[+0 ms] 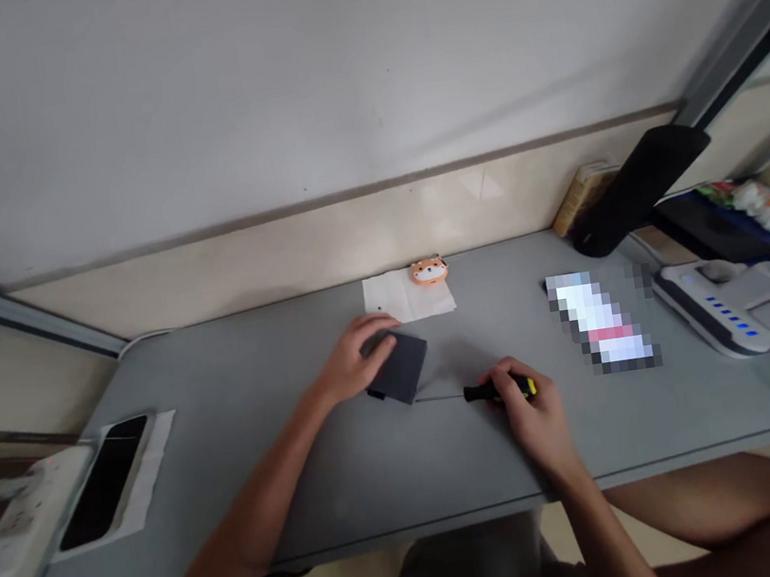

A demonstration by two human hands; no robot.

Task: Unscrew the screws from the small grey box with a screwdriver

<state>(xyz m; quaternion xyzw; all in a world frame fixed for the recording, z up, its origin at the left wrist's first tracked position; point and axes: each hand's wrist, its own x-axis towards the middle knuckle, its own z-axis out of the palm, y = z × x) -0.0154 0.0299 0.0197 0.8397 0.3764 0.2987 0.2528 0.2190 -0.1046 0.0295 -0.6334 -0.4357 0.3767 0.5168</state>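
Note:
My left hand point(356, 359) grips a dark grey, square, box-like object point(402, 367) by its upper left side, thumb across its top. What the object is cannot be made out. In my right hand point(528, 402) is a screwdriver point(480, 393) with a black and yellow handle, fingers wrapped round it. Its thin shaft points left, and the tip lies close to the lower right corner of the dark object; whether they touch I cannot tell. Behind my left hand lies a white paper sheet point(393, 299) with a small orange animal-faced case point(429, 271) on it.
A lit phone point(601, 320), pixelated, lies to the right on the grey table point(299, 492). Near it are a white device with blue lights point(724, 308) and a black cylinder point(643, 185). At the left a dark-screened phone point(104, 481) rests on paper. The wall runs along the back edge.

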